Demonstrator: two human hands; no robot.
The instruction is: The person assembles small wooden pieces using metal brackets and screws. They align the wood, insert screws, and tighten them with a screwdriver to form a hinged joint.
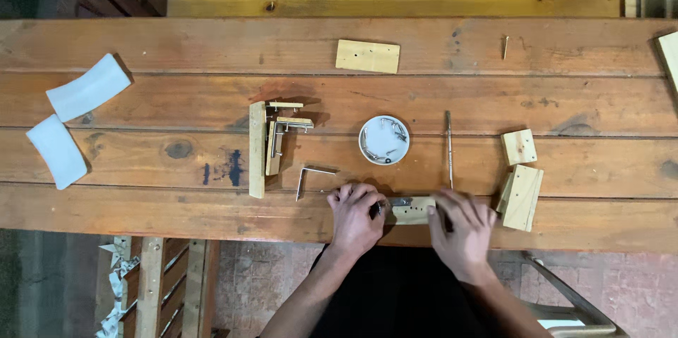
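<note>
Both of my hands rest near the front edge of a wooden plank table. Between them lies a small pale wood block with a metal bracket on its top left. My right hand lies over the block's right end and holds it down. My left hand is at the block's left end, its fingers pinched on something small and dark by the bracket; what it is cannot be made out.
A white round dish with screws sits just beyond the hands, a thin screwdriver to its right. An L-shaped bracket and a wood-and-bracket assembly lie left. Wood blocks lie right, one farther back. Two white curved pieces sit far left.
</note>
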